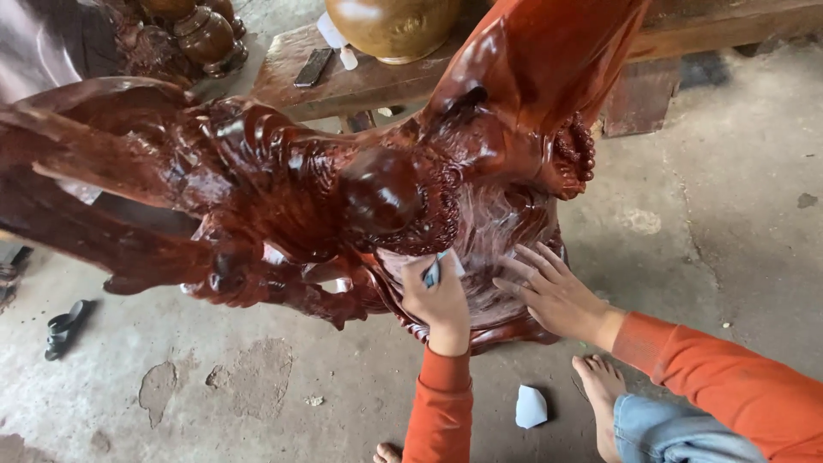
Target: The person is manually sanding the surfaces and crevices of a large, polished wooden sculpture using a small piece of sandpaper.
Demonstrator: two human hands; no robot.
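Observation:
A large glossy red-brown carved wooden sculpture (283, 189) fills the upper middle of the head view, standing on the concrete floor. My left hand (439, 296) is closed around a small pale folded piece of sandpaper (435, 270), pressed against the carving's lower front. My right hand (553, 291) lies flat with fingers spread on the dusty, paler base of the carving, just right of the left hand. Both arms wear orange sleeves.
A second pale sandpaper scrap (531, 406) lies on the floor beside my bare foot (600, 390). A wooden bench (360, 81) behind carries a round brown jar (394, 26). A dark sandal (67, 326) lies at left. Small brown pots (206, 34) stand at the back left.

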